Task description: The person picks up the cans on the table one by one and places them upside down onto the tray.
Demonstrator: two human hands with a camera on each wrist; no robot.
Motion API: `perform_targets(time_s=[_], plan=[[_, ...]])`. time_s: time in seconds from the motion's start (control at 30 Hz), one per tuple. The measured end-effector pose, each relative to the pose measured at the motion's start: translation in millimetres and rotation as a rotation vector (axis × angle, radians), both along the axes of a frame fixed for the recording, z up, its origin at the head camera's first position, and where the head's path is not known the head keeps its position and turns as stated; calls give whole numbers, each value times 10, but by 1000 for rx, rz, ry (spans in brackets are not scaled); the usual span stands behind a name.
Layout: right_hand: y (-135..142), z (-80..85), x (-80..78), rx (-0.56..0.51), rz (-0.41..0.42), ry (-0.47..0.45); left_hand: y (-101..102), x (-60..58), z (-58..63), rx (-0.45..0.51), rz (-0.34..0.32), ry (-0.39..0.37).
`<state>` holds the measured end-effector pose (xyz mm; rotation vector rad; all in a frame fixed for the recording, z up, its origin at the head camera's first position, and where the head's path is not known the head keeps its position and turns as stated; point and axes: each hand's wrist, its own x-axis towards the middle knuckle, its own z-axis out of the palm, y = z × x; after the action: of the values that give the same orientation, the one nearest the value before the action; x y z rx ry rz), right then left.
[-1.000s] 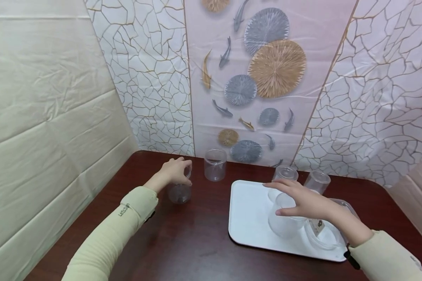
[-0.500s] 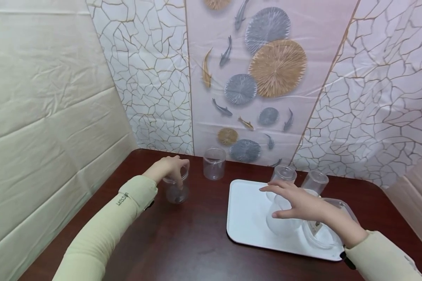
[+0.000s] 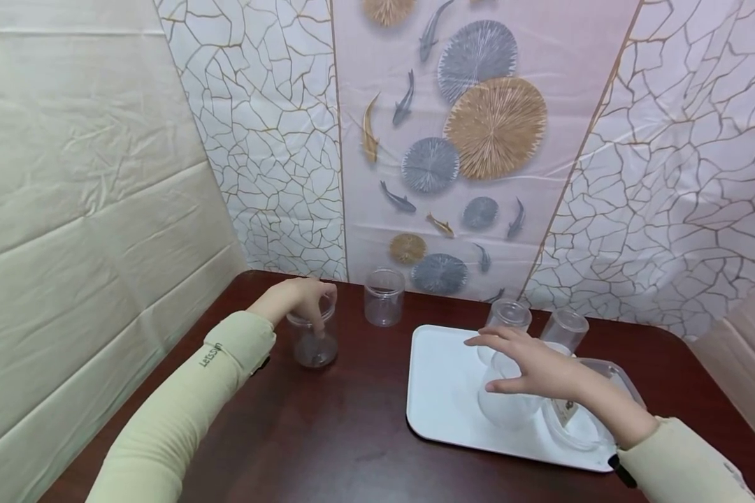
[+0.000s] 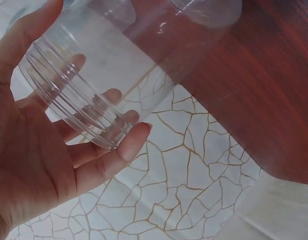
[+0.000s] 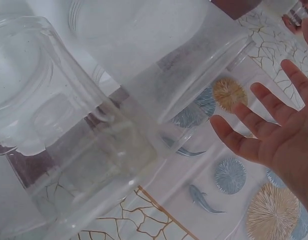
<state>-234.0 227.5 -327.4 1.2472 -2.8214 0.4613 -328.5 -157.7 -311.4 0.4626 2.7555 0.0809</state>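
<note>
My left hand (image 3: pixel 307 299) grips a clear jar (image 3: pixel 314 349) by its upper rim, at the left of the table. In the left wrist view, the thumb and fingers curl round the jar's ridged neck. My right hand (image 3: pixel 535 360) hovers over a white tray (image 3: pixel 440 395) with fingers spread, holding nothing. Just below it on the tray stands another clear jar (image 3: pixel 503 412), partly hidden by the hand. Two large clear jars fill the left of the right wrist view, one on the left (image 5: pixel 113 150) and one higher up (image 5: pixel 159 55), apart from the fingers.
One more clear jar (image 3: pixel 384 304) stands at the table's back edge. Two others, a nearer one (image 3: pixel 508 314) and one further right (image 3: pixel 566 328), are behind the right hand. A clear round lid-like piece (image 3: pixel 572 433) and a small label lie on the tray. Patterned cloth (image 3: pixel 277 140) hangs behind.
My left hand and the jar have shifted slightly to the left. The right hand has stayed almost in place over the tray.
</note>
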Motion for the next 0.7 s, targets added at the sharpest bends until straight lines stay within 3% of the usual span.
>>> perform_targets(time_s=[0.43, 0.7], plan=[[-12, 31, -26, -81, -28, 56, 65, -23, 220, 156, -155, 57], [-32, 35, -39, -139, -37, 44, 118, 18, 243, 212, -202, 138]])
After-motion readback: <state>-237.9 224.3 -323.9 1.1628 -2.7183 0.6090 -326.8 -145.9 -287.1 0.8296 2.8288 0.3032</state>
